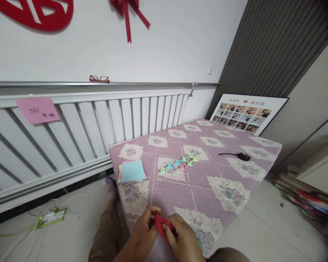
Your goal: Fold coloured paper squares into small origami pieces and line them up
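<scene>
A folded piece of red paper (161, 226) is held between my two hands above the table's near edge. My left hand (144, 233) pinches its left end with thumb and fingers. My right hand (182, 234) wraps round the right side, the thumb pressed on the paper. Beyond the hands, several small folded paper pieces (183, 166) in green, blue, pink and yellow lie grouped on the tablecloth. To their left sits a stack of square paper sheets (132, 171), light blue on top.
The purple patterned tablecloth (177, 189) bears a black object with a thin strap (243, 156) at right. A photo board (248, 113) leans behind. A white radiator (98, 127) borders the left; a power strip (51, 217) and cables lie on the floor.
</scene>
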`<state>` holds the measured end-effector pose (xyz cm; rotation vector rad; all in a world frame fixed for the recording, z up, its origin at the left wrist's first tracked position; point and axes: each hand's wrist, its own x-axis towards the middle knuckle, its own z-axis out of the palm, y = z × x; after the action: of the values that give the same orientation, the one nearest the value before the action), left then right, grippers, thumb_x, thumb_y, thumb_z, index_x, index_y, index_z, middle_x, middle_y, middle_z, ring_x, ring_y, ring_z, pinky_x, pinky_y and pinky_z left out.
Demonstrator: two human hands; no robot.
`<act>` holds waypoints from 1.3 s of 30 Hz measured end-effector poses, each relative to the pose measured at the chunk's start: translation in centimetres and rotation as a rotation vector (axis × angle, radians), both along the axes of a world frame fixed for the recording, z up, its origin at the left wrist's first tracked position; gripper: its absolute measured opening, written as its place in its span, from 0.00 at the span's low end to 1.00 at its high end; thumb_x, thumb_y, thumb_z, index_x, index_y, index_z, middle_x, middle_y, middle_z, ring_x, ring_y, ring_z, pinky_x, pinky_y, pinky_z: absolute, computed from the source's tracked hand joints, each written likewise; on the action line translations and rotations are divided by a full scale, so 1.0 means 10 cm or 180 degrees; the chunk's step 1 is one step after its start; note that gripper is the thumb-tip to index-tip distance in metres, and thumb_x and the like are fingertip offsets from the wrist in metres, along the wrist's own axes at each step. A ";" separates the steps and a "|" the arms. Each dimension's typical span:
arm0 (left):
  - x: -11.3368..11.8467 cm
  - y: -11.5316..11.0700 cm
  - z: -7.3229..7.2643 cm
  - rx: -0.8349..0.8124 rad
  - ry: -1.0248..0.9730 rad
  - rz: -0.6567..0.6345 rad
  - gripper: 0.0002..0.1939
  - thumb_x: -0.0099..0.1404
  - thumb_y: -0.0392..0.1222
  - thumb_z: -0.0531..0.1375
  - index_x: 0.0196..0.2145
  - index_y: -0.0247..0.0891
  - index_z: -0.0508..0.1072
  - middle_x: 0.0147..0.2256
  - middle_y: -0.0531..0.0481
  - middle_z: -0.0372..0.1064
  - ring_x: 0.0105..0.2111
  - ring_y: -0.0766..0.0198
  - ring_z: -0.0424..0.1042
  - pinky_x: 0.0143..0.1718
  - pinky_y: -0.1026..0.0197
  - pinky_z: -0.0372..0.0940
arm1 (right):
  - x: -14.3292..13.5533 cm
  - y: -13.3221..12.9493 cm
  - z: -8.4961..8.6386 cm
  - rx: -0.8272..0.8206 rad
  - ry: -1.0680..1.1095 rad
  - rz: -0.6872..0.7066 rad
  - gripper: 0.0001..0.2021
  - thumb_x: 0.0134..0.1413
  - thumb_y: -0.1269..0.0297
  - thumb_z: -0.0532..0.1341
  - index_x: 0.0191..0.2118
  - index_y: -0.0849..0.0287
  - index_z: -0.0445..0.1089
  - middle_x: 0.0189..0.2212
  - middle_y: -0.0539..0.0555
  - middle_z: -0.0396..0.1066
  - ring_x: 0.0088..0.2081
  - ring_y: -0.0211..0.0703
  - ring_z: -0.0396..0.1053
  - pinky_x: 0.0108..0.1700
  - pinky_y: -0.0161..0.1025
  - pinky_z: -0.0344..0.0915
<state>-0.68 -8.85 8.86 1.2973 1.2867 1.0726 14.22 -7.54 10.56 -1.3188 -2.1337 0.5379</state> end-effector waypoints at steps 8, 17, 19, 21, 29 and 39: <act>0.09 0.00 -0.02 0.0002 -0.0533 0.0294 0.09 0.59 0.40 0.55 0.38 0.38 0.65 0.35 0.50 0.69 0.37 0.62 0.68 0.41 0.61 0.62 | 0.00 0.01 -0.10 0.0596 -0.0284 -0.0124 0.08 0.57 0.71 0.52 0.30 0.55 0.67 0.26 0.50 0.68 0.29 0.40 0.69 0.30 0.33 0.63; 0.09 -0.06 -0.19 -0.0303 -0.1034 0.0033 0.21 0.62 0.55 0.53 0.44 0.37 0.66 0.39 0.45 0.69 0.40 0.58 0.68 0.42 0.57 0.63 | 0.01 0.02 -0.21 0.0894 -0.0325 -0.0188 0.07 0.57 0.70 0.52 0.34 0.55 0.66 0.27 0.51 0.69 0.29 0.40 0.71 0.29 0.33 0.64; 0.11 -0.03 -0.18 -0.0192 -0.0503 0.0096 0.15 0.60 0.48 0.56 0.42 0.37 0.67 0.38 0.48 0.70 0.40 0.59 0.67 0.43 0.59 0.62 | 0.01 0.03 -0.23 0.0847 -0.0357 -0.0191 0.06 0.56 0.69 0.53 0.34 0.54 0.66 0.28 0.50 0.70 0.30 0.41 0.71 0.30 0.33 0.65; 0.13 0.00 -0.17 -0.0185 -0.0093 0.0219 0.11 0.58 0.41 0.56 0.40 0.38 0.67 0.37 0.49 0.70 0.40 0.60 0.68 0.44 0.60 0.61 | 0.00 0.03 -0.25 0.0776 -0.0363 -0.0202 0.06 0.56 0.70 0.53 0.34 0.54 0.66 0.28 0.50 0.70 0.30 0.41 0.71 0.31 0.34 0.65; 0.13 0.09 -0.20 -0.0066 0.1108 0.0287 0.15 0.59 0.32 0.51 0.44 0.40 0.66 0.42 0.49 0.70 0.42 0.62 0.69 0.46 0.62 0.60 | -0.06 0.05 -0.39 0.0267 -0.0228 -0.0414 0.08 0.58 0.68 0.50 0.36 0.55 0.67 0.29 0.52 0.73 0.31 0.43 0.73 0.34 0.35 0.66; 0.08 0.12 -0.36 -0.0004 0.2489 -0.0062 0.16 0.59 0.32 0.49 0.42 0.41 0.70 0.42 0.48 0.69 0.43 0.59 0.67 0.45 0.60 0.58 | -0.07 0.10 -0.63 -0.0426 0.0013 -0.0646 0.13 0.54 0.67 0.50 0.43 0.58 0.66 0.33 0.56 0.76 0.32 0.43 0.74 0.32 0.34 0.66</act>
<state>0.13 -7.66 5.24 1.8102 1.8230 0.5421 13.55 -6.51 4.25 -1.5851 -1.9599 0.6063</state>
